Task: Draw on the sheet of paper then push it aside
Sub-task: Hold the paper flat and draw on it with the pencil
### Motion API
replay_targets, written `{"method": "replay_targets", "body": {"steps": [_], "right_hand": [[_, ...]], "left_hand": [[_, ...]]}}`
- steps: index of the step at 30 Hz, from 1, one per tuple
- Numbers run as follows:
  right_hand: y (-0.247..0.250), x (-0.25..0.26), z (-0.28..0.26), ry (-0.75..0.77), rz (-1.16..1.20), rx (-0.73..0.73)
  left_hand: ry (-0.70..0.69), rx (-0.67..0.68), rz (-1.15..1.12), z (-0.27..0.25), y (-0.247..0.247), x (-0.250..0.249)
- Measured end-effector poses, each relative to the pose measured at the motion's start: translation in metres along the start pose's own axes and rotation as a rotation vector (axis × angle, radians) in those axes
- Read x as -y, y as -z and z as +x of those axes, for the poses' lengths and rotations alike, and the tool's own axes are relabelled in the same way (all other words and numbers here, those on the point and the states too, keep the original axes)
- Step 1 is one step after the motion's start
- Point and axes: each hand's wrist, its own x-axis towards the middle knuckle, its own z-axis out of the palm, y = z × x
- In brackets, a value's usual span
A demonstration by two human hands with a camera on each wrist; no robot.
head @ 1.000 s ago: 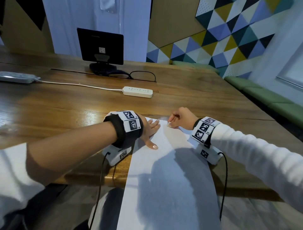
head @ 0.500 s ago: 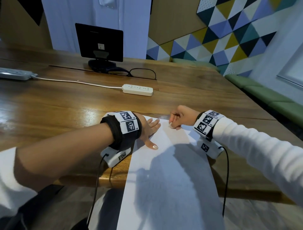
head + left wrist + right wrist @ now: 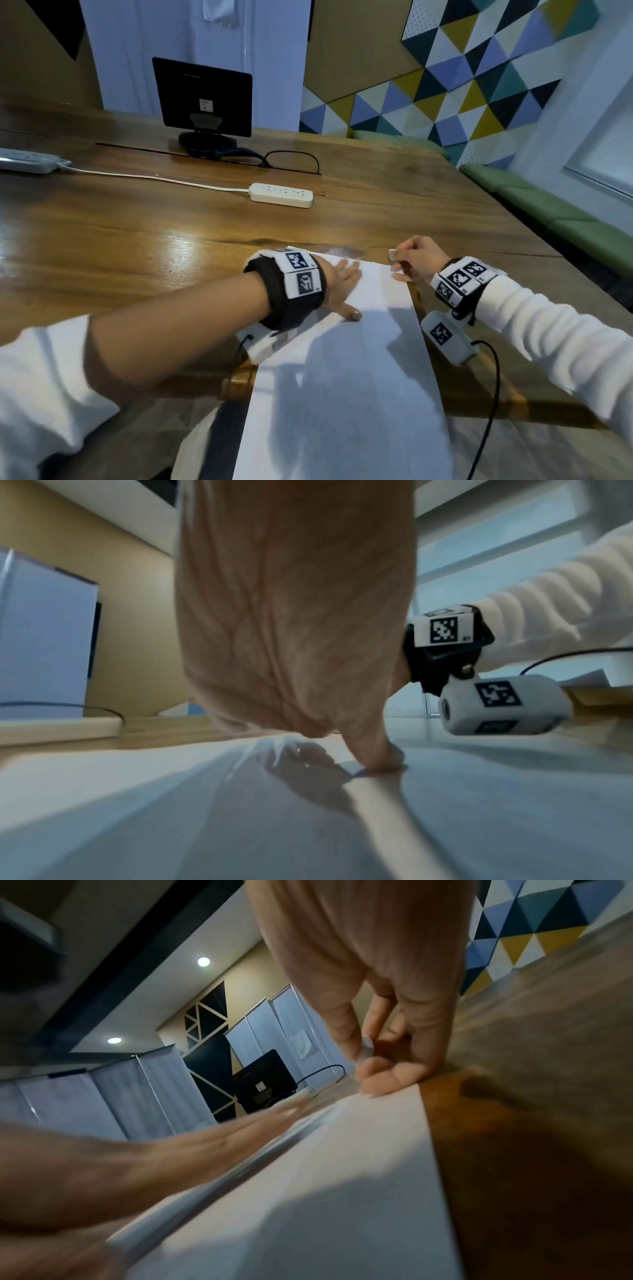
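Note:
A long white sheet of paper [image 3: 342, 377] lies on the wooden table [image 3: 137, 246] and hangs over the near edge toward my lap. My left hand [image 3: 344, 286] lies flat on the sheet's upper left part, fingers straight, thumb [image 3: 377, 753] pressed on the paper [image 3: 171, 818]. My right hand [image 3: 407, 257] sits at the sheet's far right corner with its fingers curled, thumb against the fingertips. In the right wrist view its little finger [image 3: 387, 1080] rests on the corner of the paper [image 3: 342, 1191]. I cannot make out a pen in that hand.
A white power strip [image 3: 281, 194] with its cord lies beyond the sheet. Further back stand a dark monitor [image 3: 202, 97] and a black cable loop [image 3: 291, 161]. A second strip [image 3: 27, 161] is at the far left. A green bench [image 3: 565, 219] runs along the right.
My right hand has slid to the right along the sheet's far edge, from near the middle to the right corner. The left hand stays flat on the paper.

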Motion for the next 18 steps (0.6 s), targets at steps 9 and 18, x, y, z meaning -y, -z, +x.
{"method": "replay_targets", "body": {"steps": [9,18], "right_hand": [[0.004,-0.012,0.005,-0.013,0.052,-0.012],[0.008,-0.010,-0.002,0.026,-0.069,0.057]], "left_hand": [[0.275,-0.040,-0.106,0.000,0.009,0.003],[-0.102,0.003,-0.113,-0.012,-0.026,0.009]]}}
